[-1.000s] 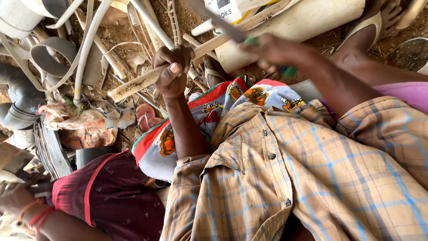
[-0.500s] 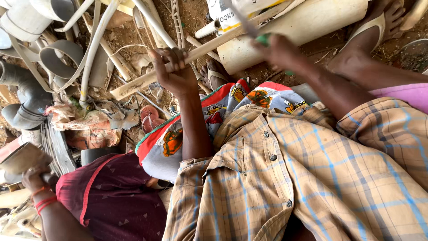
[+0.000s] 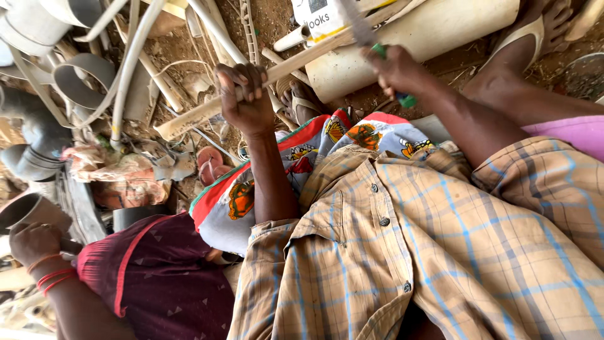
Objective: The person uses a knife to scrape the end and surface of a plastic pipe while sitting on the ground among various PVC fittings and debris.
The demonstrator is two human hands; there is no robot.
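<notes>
Across the top middle of my view runs a long pale wooden stick (image 3: 296, 63), slanting from the lower left up toward the upper right over the dirt ground (image 3: 277, 19). My left hand (image 3: 246, 94) is clenched around it near its middle, fingers curled over the top and knuckles toward me. My right hand (image 3: 399, 70) is closed on the green handle (image 3: 406, 99) of a saw; its thin grey blade (image 3: 355, 25) rises from the fist and crosses the stick just past a fat cream-coloured pipe (image 3: 415, 38) lying behind it. The stick looks rough and dry, squared along its length, with a blunt lower end.

Below the hands, a bright printed cloth (image 3: 302, 157) in red, green, orange and pale blue covers my lap, and nearer the camera is a tan checked shirt (image 3: 409, 252) with small buttons. A bare foot in a pale sandal (image 3: 528, 31) rests on the ground at the upper right.

To the left lies a heap of grey plastic pipe bends (image 3: 75, 82) and thin white tubes (image 3: 132, 56), smooth and curved. At the lower left, another person's hand (image 3: 34, 242), with red bangles at the wrist, grips a short grey pipe piece (image 3: 31, 211).
</notes>
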